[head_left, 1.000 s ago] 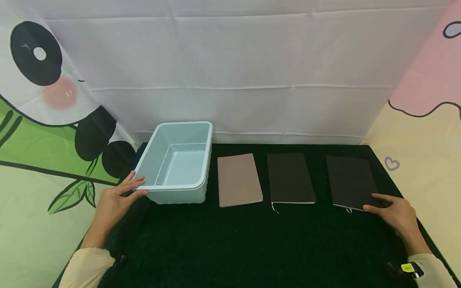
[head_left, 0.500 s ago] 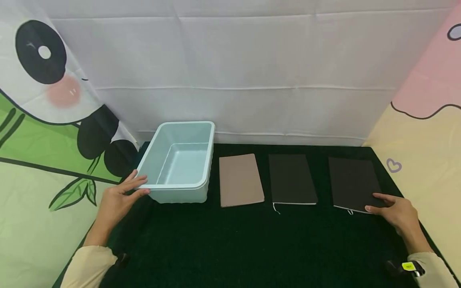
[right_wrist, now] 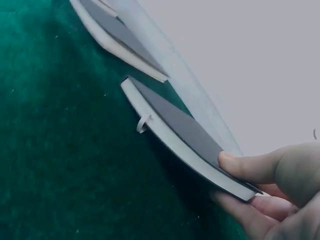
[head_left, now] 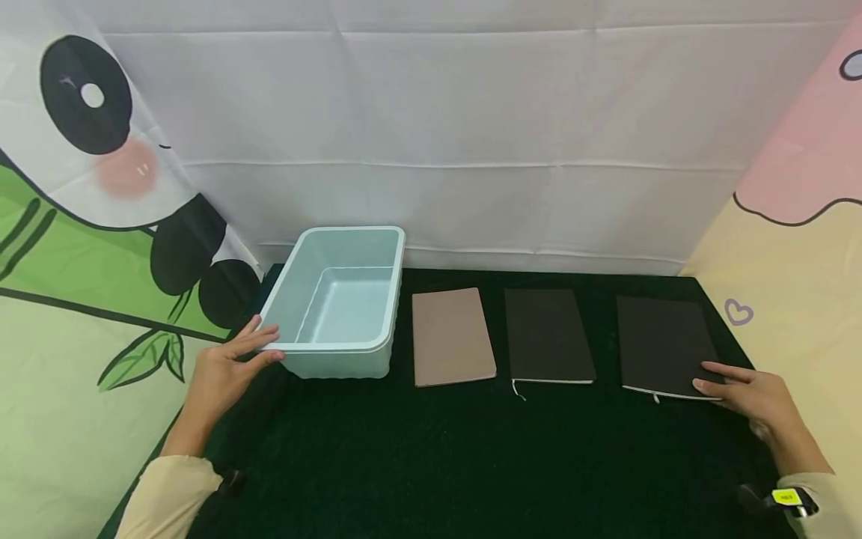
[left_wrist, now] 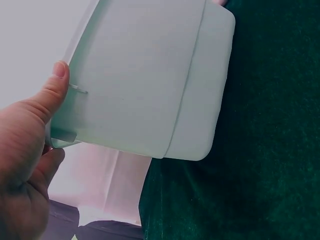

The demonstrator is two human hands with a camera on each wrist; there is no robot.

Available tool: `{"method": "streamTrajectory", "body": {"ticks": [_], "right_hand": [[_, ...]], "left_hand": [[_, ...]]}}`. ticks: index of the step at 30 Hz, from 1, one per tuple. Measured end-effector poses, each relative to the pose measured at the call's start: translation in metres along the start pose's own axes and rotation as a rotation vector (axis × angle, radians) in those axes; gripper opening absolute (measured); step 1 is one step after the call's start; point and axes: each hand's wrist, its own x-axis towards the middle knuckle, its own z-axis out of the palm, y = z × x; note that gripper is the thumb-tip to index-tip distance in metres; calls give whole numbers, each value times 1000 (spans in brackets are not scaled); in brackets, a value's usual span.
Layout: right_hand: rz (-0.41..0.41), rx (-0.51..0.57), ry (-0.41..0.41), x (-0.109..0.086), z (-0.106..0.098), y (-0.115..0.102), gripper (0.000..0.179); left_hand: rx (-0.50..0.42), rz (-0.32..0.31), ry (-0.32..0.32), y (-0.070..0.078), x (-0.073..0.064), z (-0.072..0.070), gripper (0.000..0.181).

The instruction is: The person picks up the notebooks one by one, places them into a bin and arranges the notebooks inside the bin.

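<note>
A pale blue plastic bin (head_left: 337,364) stands at the left with nothing inside. My left hand (head_left: 225,370) holds its near left corner; in the left wrist view the thumb (left_wrist: 59,75) lies along the outer wall and the fingers are partly hidden by the rim. At the far right lies a black notebook (head_left: 663,340) with white page edges and a ribbon marker. My right hand (head_left: 757,393) pinches its near right corner. The right wrist view shows the thumb on the cover (right_wrist: 180,125) and fingers underneath, that corner raised off the cloth.
Between bin and held notebook lie a pinkish-beige notebook (head_left: 453,337) and another black notebook (head_left: 548,335) with a ribbon. Dark green cloth (head_left: 438,464) covers the table. A white curtain (head_left: 471,135) hangs behind, with printed cloths at both sides.
My right hand's fingers have slid under the black notebook's near corner, and the hand now grips it. The left hand stays on the bin. The head view has shifted slightly.
</note>
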Motion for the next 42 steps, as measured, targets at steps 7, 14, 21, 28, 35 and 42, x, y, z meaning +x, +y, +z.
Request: {"method": "streamTrajectory", "body": {"ticks": [7,14,21,28,35,42], "right_hand": [[16,175,-4,-2,-6,-6,21],[67,457,34,-13,-2,-17,24],[87,797,22,-24,2,-35,27],[25,972,-82,-30,7,-65,31],[3,1040,-199,-34,12,-97,31],[-23,1040,-259,-32,25,-128,31]], "left_hand": [[6,-72,-40,1,0,-2,37],[17,-99,-58,1,0,-3,38],[12,-82,-54,-2,0,-2,38],[-1,-93,-52,1,0,-3,37],[-15,-75,-44,3,0,-3,35],[-21,-60,-45,2,0,-2,35]]}}
